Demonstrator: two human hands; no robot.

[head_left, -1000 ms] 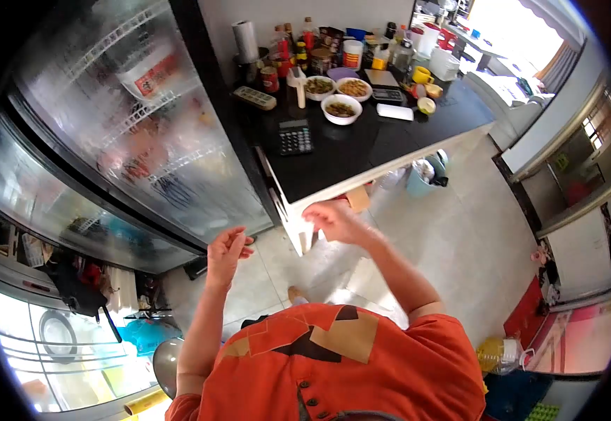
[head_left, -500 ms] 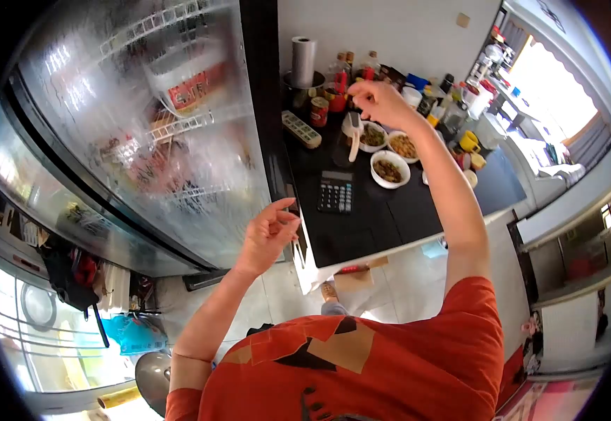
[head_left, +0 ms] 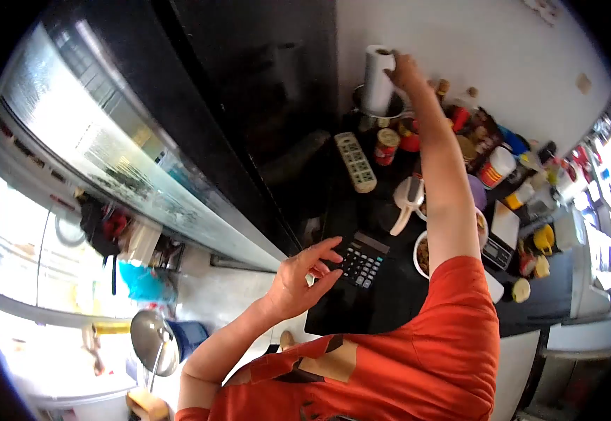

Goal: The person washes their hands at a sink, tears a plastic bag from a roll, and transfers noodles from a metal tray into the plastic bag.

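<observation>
My right hand is stretched far forward, its fingers curled on the upper end of a white roll. The roll, perhaps of plastic film or bags, stands upright in a dark pot. My left hand is open with nothing in it. Its fingers are apart at the left edge of a black calculator, and I cannot tell whether they touch it. A pale-handled utensil lies beyond the calculator. My right arm partly hides a white bowl of food.
A long white remote-like power strip and a red can sit on the dark counter. Bottles and jars crowd the back, near a white jar, a kitchen scale and a yellow cup. The tall fridge borders the left.
The view has swung left. My right hand has moved from above the bowls to the top of the white roll. My left hand has come over the counter beside the calculator.
</observation>
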